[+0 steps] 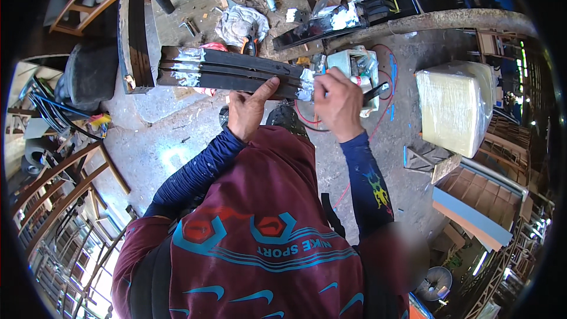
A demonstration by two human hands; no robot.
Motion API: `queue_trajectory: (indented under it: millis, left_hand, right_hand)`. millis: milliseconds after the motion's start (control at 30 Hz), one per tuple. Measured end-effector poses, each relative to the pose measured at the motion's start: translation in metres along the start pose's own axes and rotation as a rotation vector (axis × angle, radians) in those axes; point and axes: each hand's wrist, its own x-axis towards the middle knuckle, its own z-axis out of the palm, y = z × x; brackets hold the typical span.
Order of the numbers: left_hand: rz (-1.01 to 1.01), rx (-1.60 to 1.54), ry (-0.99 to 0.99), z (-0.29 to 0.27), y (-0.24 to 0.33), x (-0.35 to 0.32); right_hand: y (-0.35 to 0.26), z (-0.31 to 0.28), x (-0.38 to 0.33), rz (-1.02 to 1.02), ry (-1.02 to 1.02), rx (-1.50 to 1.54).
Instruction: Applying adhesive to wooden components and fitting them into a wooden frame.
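Two bare hands are working at the near end of a bundle of black slats [236, 71], long dark strips lying side by side and bound with shiny silver tape [190, 66] near the far end and again at the near end. The bundle is reaching from the person's hands out to the left, level with the chest, above a grey concrete floor [159, 147].

The left hand [248, 109] is pressing against the underside of the bundle, its thumb stretched up along the dark edge and the other fingers curled beneath; it is bracing the slats rather than closing right round them. The right hand [338, 103] is closing on the taped near end, its fingers [322, 85] bunched over the silver wrap; how tightly it is gripping cannot be told.

Just past the right hand a pale green machine [354, 62] is sitting on the floor with a red cable [387, 91] looping around it. Further right, a cushion wrapped in clear plastic [452, 103] is standing well apart. A crumpled white rag [239, 23] is lying beyond the bundle, and wooden chair frames [59, 183] are crowding the left side.
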Motion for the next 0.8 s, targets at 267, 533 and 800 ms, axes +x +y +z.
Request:
queue_trajectory:
  millis: [267, 533, 800]
  left_hand:
    - [-0.079, 0.073, 0.0, -0.008, -0.018, 0.005]
    - [-0.076, 0.044, 0.034, -0.014, -0.023, 0.015]
    - [-0.093, 0.003, 0.01, -0.007, -0.014, 0.013]
  right_hand:
    - [-0.005, -0.001, -0.008, -0.102, -0.06, 0.009]
    - [0.002, -0.02, -0.028, -0.198, -0.153, 0.0]
    - [0.001, -0.013, -0.031, -0.12, -0.076, -0.003]
